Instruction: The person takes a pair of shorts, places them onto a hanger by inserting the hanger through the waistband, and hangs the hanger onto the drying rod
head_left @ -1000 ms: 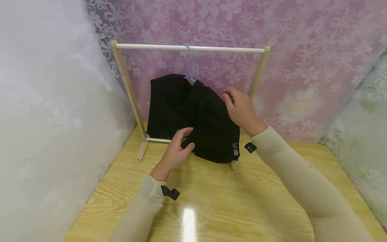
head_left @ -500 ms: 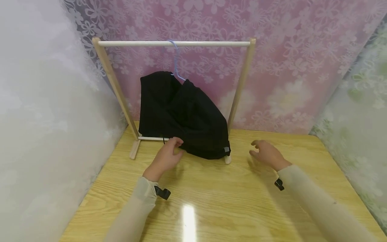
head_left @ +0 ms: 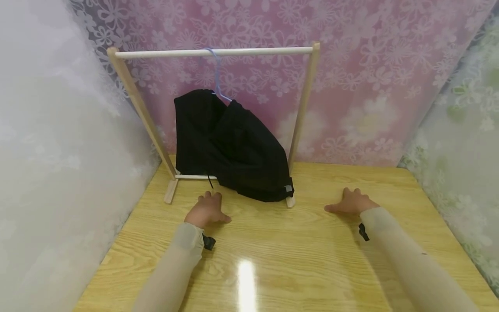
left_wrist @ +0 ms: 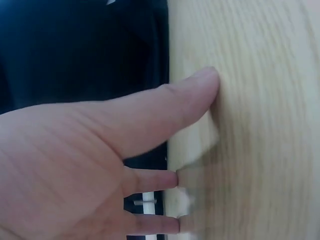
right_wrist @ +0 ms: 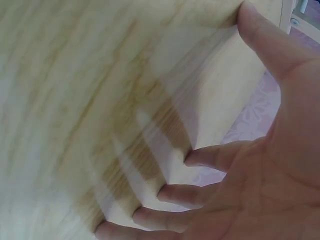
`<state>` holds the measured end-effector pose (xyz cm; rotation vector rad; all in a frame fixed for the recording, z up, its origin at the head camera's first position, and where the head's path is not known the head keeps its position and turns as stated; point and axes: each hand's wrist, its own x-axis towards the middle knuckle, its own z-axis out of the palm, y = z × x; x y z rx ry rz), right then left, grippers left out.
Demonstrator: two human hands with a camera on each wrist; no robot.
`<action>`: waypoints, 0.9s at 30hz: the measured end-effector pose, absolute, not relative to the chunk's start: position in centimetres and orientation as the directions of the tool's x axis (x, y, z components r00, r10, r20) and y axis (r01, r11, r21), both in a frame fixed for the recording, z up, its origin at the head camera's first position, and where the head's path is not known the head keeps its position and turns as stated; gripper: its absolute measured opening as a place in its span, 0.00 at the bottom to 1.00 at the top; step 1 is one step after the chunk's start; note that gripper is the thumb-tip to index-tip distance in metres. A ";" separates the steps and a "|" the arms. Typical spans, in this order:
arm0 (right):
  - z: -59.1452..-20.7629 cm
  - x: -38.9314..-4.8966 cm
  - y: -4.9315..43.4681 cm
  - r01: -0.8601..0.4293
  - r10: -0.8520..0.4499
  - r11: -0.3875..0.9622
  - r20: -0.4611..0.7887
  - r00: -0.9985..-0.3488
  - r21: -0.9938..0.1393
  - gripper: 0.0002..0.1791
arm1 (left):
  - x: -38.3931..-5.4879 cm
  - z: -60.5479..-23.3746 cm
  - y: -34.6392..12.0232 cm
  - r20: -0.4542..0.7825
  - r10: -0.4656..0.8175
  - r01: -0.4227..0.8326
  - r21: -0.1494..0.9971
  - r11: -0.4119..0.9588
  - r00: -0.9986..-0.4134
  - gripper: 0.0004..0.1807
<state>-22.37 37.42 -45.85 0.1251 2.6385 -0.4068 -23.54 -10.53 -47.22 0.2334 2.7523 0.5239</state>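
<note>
A black garment with a small grey patch near its lower right corner hangs askew on a light blue hanger. The hanger hooks over the white bar of a small wooden rack. My left hand rests its fingertips on the table in front of the garment, thumb spread, holding nothing. Off to the right of the rack, my right hand touches the table with spread fingertips, as the right wrist view also shows. A thin black cord dangles below the garment's hem.
The wood-grain table reaches back to a pink flowered curtain. A pale wall stands close on the left, and a pale flowered panel on the right. The rack's feet stand on the table.
My right hand has come away from the garment's right side and down to the table at the right. My left hand has drawn back from the hem onto the table.
</note>
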 end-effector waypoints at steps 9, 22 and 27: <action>-46.6 -23.5 35.0 0.206 0.054 0.941 -0.482 -0.875 -0.270 0.70 | -23.8 -47.9 -12.2 -0.278 0.189 0.086 0.344 0.935 -0.942 0.48; -46.1 -24.6 33.4 0.235 0.063 0.923 -0.484 -0.873 -0.304 0.67 | -24.3 -47.1 -13.3 -0.288 0.210 0.104 0.343 0.933 -0.935 0.50; -46.3 -24.6 33.4 0.235 0.064 0.927 -0.494 -0.867 -0.293 0.67 | -24.4 -47.3 -13.3 -0.295 0.210 0.105 0.336 0.936 -0.932 0.49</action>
